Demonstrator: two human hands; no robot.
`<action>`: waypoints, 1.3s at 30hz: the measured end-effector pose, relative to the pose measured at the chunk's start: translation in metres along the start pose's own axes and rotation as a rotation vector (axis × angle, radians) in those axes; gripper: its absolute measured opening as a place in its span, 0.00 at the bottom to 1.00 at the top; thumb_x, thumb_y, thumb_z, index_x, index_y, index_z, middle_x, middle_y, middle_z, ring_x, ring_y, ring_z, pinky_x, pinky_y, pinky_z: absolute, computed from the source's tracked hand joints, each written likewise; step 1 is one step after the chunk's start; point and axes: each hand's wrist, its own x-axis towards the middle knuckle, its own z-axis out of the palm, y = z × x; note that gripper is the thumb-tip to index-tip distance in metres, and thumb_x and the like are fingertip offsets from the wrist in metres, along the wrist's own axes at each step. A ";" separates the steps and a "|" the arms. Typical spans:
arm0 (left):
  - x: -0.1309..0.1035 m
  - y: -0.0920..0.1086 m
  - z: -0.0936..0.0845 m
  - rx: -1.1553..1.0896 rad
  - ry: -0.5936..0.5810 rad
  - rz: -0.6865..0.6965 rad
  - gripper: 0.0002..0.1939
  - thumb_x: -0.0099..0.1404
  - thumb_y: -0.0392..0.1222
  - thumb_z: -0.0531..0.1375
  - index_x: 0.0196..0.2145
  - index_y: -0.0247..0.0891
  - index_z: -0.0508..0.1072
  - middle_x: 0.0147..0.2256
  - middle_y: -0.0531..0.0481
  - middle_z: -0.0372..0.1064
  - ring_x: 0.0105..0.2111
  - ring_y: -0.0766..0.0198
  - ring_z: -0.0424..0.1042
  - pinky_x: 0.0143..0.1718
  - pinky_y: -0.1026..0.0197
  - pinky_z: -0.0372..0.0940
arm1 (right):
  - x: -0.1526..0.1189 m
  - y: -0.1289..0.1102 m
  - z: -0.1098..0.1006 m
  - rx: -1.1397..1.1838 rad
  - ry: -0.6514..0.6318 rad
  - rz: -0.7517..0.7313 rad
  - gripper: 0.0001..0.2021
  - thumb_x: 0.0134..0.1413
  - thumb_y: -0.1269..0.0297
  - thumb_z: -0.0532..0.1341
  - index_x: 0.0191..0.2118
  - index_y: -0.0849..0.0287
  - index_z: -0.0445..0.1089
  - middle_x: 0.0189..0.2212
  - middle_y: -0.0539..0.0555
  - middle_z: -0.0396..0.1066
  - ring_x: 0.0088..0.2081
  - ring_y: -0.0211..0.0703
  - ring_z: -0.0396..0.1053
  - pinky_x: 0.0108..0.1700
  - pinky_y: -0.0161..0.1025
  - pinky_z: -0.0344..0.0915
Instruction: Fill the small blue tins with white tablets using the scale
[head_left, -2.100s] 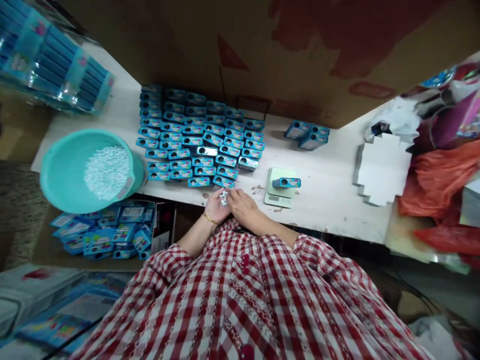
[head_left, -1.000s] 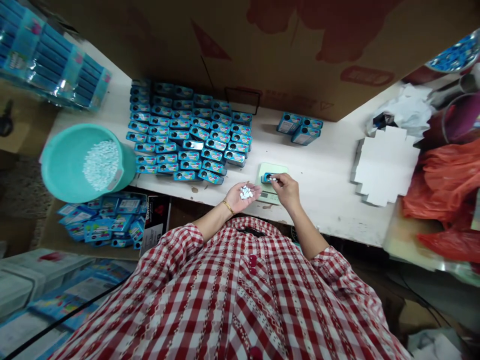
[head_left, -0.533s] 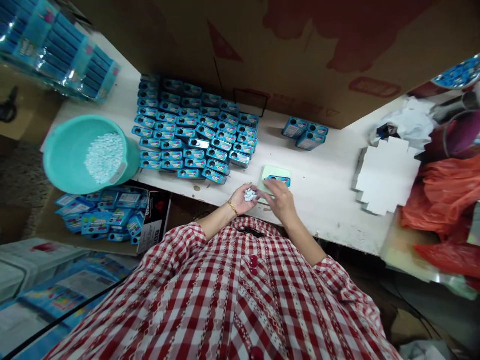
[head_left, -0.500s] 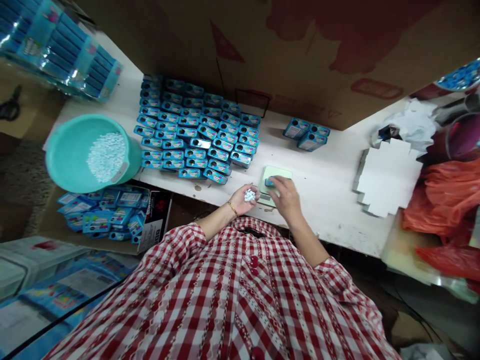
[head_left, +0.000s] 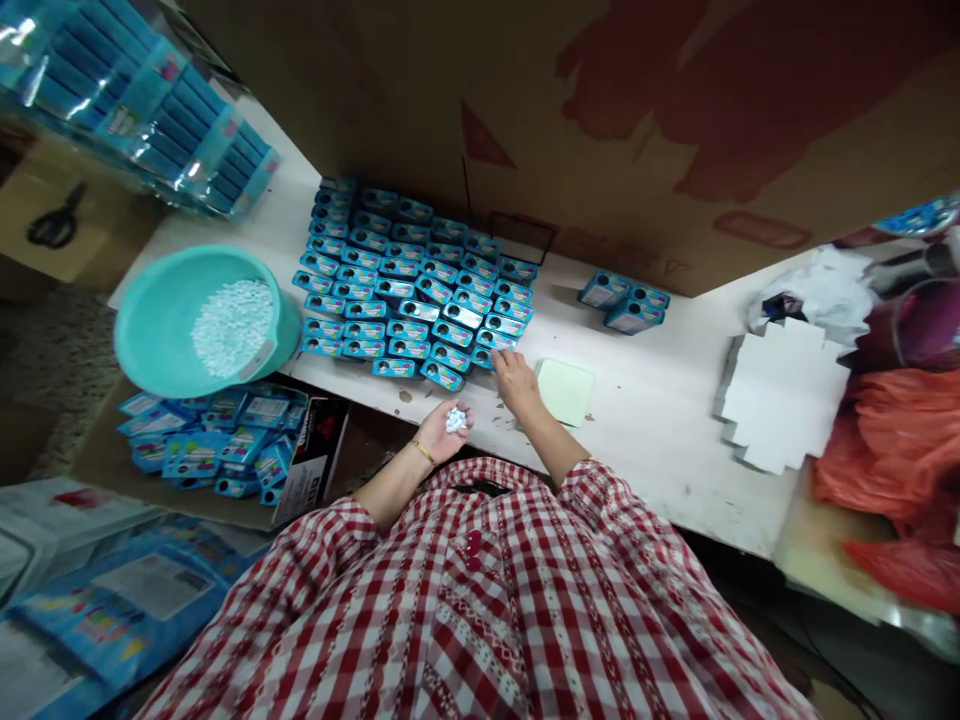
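Observation:
My left hand (head_left: 442, 432), palm up and cupped near the table's front edge, holds a small heap of white pellets (head_left: 456, 420). Its wrist wears a gold bracelet. My right hand (head_left: 516, 385) pinches a small blue box (head_left: 486, 357) at the right front corner of the standing blue boxes (head_left: 409, 330), which form several close rows with dark round spots on top. To the right of that hand lies a pale green scale (head_left: 566, 392) with nothing on its plate. A turquoise basin (head_left: 150, 325) at the left contains many more white pellets (head_left: 234, 328).
Behind the rows rises a large cardboard box (head_left: 600, 180). A few blue boxes (head_left: 634, 312) stand apart at its foot. White flattened card (head_left: 784, 395) and orange plastic bags (head_left: 885, 440) lie right. Below the basin is a carton of blue packs (head_left: 199, 450); scissors (head_left: 56, 220) lie far left.
My right hand has moved left from the scale to the rows, carrying the blue box. My left hand has shifted left with its pellets. The whole view has shifted slightly.

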 end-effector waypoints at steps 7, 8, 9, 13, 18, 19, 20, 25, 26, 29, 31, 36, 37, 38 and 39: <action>-0.006 0.006 0.006 -0.024 0.005 -0.003 0.13 0.64 0.35 0.49 0.24 0.32 0.67 0.23 0.45 0.70 0.23 0.66 0.71 0.20 0.68 0.65 | -0.022 0.158 -0.047 -0.100 0.382 0.402 0.15 0.56 0.69 0.51 0.47 0.62 0.68 0.46 0.63 0.64 0.47 0.51 0.59 0.48 0.48 0.60; -0.006 0.004 0.008 -0.031 0.001 -0.011 0.13 0.64 0.35 0.50 0.24 0.31 0.68 0.24 0.44 0.71 0.24 0.65 0.72 0.22 0.67 0.66 | -0.022 0.183 -0.055 -0.147 0.377 0.456 0.16 0.55 0.69 0.52 0.47 0.62 0.69 0.47 0.63 0.63 0.48 0.52 0.58 0.48 0.49 0.59; -0.006 0.001 0.010 -0.039 -0.004 -0.017 0.13 0.64 0.35 0.50 0.25 0.31 0.68 0.25 0.43 0.71 0.25 0.64 0.72 0.23 0.66 0.67 | -0.020 0.203 -0.062 -0.187 0.350 0.478 0.16 0.55 0.68 0.52 0.49 0.61 0.68 0.48 0.64 0.63 0.48 0.53 0.57 0.47 0.49 0.58; -0.005 -0.010 0.019 -0.051 -0.048 -0.025 0.13 0.63 0.35 0.50 0.25 0.30 0.70 0.27 0.41 0.73 0.28 0.62 0.74 0.28 0.63 0.69 | -0.005 0.241 -0.068 -0.318 0.221 0.459 0.15 0.55 0.68 0.52 0.45 0.57 0.70 0.52 0.62 0.60 0.49 0.54 0.55 0.44 0.49 0.55; 0.000 -0.017 0.021 -0.036 -0.135 -0.025 0.14 0.63 0.35 0.49 0.27 0.29 0.72 0.31 0.38 0.74 0.32 0.59 0.74 0.34 0.60 0.68 | -0.022 0.213 -0.069 -0.433 0.193 0.291 0.14 0.57 0.71 0.49 0.39 0.60 0.71 0.48 0.62 0.64 0.43 0.50 0.57 0.44 0.47 0.52; 0.002 -0.018 0.021 -0.034 -0.147 -0.026 0.14 0.63 0.35 0.49 0.27 0.29 0.72 0.32 0.38 0.74 0.33 0.59 0.74 0.35 0.60 0.68 | -0.031 0.199 -0.071 -0.439 0.185 0.242 0.13 0.56 0.71 0.49 0.40 0.60 0.70 0.47 0.61 0.64 0.42 0.48 0.58 0.43 0.46 0.53; 0.005 -0.019 0.021 -0.029 -0.159 -0.028 0.14 0.63 0.35 0.49 0.28 0.28 0.72 0.32 0.38 0.74 0.33 0.58 0.74 0.35 0.59 0.67 | -0.042 0.182 -0.073 -0.440 0.171 0.189 0.13 0.56 0.71 0.49 0.41 0.59 0.70 0.47 0.60 0.65 0.40 0.48 0.58 0.42 0.44 0.53; 0.018 -0.025 0.028 0.017 -0.222 -0.038 0.13 0.62 0.35 0.49 0.31 0.28 0.73 0.34 0.38 0.74 0.36 0.57 0.74 0.40 0.56 0.66 | -0.080 0.100 -0.071 -0.405 0.010 -0.065 0.12 0.56 0.70 0.52 0.42 0.57 0.69 0.46 0.60 0.65 0.40 0.48 0.59 0.40 0.43 0.54; 0.019 -0.027 0.030 0.026 -0.237 -0.039 0.13 0.62 0.34 0.49 0.32 0.28 0.73 0.35 0.37 0.74 0.37 0.57 0.73 0.41 0.56 0.65 | -0.083 0.090 -0.068 -0.385 -0.012 -0.077 0.11 0.55 0.71 0.52 0.41 0.57 0.69 0.46 0.60 0.65 0.40 0.48 0.59 0.41 0.43 0.55; 0.020 -0.030 0.036 0.048 -0.267 -0.052 0.12 0.61 0.34 0.50 0.34 0.28 0.73 0.36 0.37 0.74 0.38 0.58 0.73 0.43 0.56 0.64 | -0.089 0.068 -0.058 -0.300 0.034 -0.051 0.12 0.56 0.71 0.52 0.43 0.60 0.68 0.48 0.61 0.65 0.44 0.51 0.58 0.45 0.46 0.55; 0.018 -0.032 0.037 0.056 -0.274 -0.060 0.12 0.61 0.33 0.50 0.34 0.27 0.73 0.36 0.38 0.74 0.38 0.58 0.73 0.42 0.56 0.65 | -0.094 0.049 -0.050 -0.210 0.101 -0.041 0.14 0.58 0.68 0.51 0.48 0.61 0.66 0.49 0.62 0.64 0.47 0.51 0.58 0.47 0.47 0.55; 0.016 -0.038 0.024 0.050 -0.212 -0.066 0.14 0.63 0.33 0.48 0.37 0.28 0.73 0.33 0.43 0.74 0.33 0.63 0.73 0.40 0.62 0.65 | -0.102 -0.016 -0.022 0.029 -0.029 -0.187 0.19 0.58 0.70 0.51 0.54 0.68 0.59 0.47 0.65 0.64 0.45 0.49 0.60 0.46 0.44 0.60; 0.015 -0.039 0.019 0.045 -0.190 -0.071 0.14 0.63 0.33 0.49 0.39 0.28 0.73 0.33 0.43 0.74 0.34 0.64 0.73 0.40 0.63 0.65 | -0.102 -0.026 -0.017 0.066 -0.058 -0.194 0.19 0.57 0.72 0.51 0.54 0.69 0.59 0.47 0.65 0.64 0.46 0.50 0.60 0.46 0.45 0.60; 0.015 -0.040 0.014 0.042 -0.171 -0.078 0.14 0.63 0.33 0.49 0.40 0.28 0.73 0.34 0.43 0.74 0.34 0.64 0.73 0.40 0.63 0.65 | -0.102 -0.033 -0.014 0.104 -0.079 -0.193 0.18 0.56 0.74 0.51 0.53 0.70 0.59 0.46 0.65 0.64 0.46 0.50 0.60 0.47 0.45 0.61; 0.015 -0.040 0.009 0.039 -0.157 -0.084 0.14 0.63 0.33 0.49 0.40 0.28 0.72 0.34 0.43 0.73 0.35 0.64 0.73 0.40 0.64 0.65 | -0.103 -0.037 -0.012 0.143 -0.093 -0.193 0.17 0.55 0.76 0.51 0.52 0.69 0.61 0.45 0.65 0.65 0.45 0.49 0.61 0.46 0.45 0.61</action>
